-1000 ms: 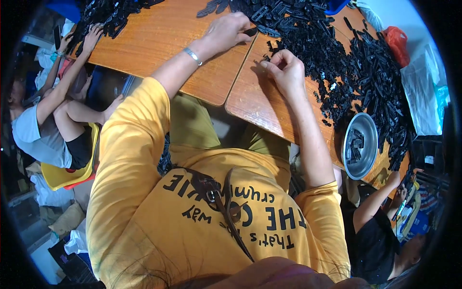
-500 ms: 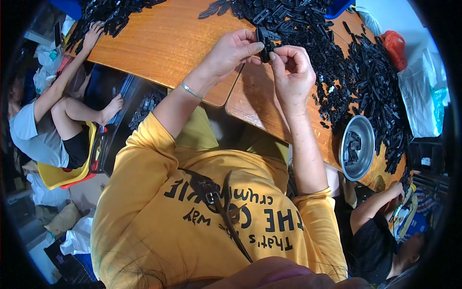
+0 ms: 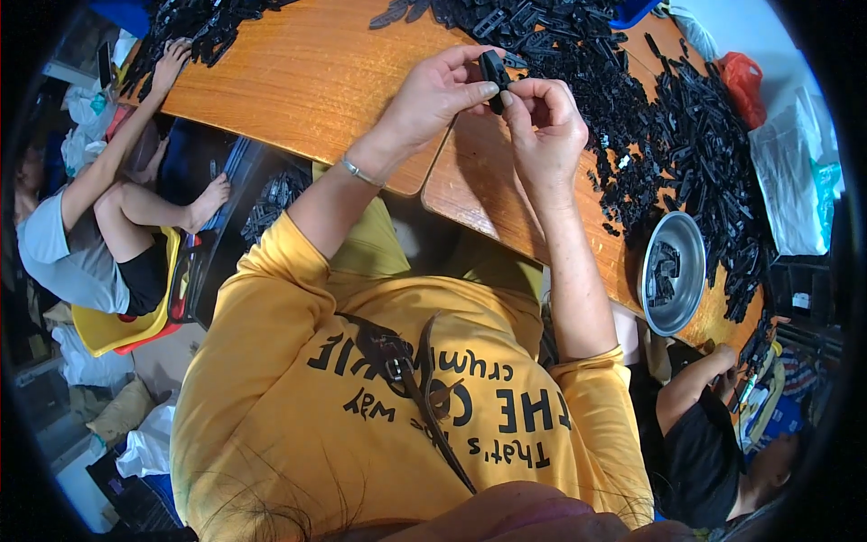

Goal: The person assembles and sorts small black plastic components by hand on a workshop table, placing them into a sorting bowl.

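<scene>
A small black plastic part (image 3: 493, 70) is held up over the wooden table, pinched between both of my hands. My left hand (image 3: 449, 88) grips it from the left, thumb and fingers closed on its side. From the right, the thumb and index finger of my right hand (image 3: 545, 116) are closed on its lower end. My fingers cover some of the part, so its exact kind does not show. Just beyond my hands lies a large heap of similar black plastic parts (image 3: 560, 68).
The heap of smaller pieces (image 3: 700, 154) runs down the right side of the wooden table (image 3: 307, 72). A metal bowl (image 3: 694, 262) with a few black parts stands near its right edge. A red bag (image 3: 742, 88) lies behind. Co-workers' hands are at far left (image 3: 172, 65) and lower right (image 3: 720, 361).
The black part has turned a little between my fingers, and both hands have shifted slightly. At lower right, the co-worker's hand has moved a little to the left.
</scene>
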The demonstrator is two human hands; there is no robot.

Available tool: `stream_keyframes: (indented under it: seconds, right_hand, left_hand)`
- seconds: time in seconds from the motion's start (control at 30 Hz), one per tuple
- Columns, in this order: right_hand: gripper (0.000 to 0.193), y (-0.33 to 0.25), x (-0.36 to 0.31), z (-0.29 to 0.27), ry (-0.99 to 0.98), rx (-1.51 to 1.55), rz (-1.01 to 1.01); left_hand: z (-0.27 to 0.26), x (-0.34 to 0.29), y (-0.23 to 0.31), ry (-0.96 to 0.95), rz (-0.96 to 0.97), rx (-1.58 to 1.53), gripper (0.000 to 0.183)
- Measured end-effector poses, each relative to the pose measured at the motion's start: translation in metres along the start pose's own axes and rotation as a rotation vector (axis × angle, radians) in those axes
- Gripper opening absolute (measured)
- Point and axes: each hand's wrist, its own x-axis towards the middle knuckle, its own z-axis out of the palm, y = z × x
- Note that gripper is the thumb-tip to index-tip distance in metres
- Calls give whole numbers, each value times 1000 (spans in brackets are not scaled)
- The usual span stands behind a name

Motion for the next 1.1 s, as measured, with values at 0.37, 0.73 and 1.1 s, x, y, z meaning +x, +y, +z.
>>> stream_keyframes:
  seconds: [0.37, 0.73, 1.1]
  right_hand:
    - [29, 20, -33, 18, -180, 97, 282]
    - [26, 46, -33, 28, -451, -35, 249]
    - [10, 86, 26, 18, -468, -870, -19]
  left_hand:
    - [8, -37, 14, 24, 42, 392, 34]
    - [-93, -141, 117, -148, -455, 1248, 33]
    - [-38, 46, 1, -35, 451, 1424, 25]
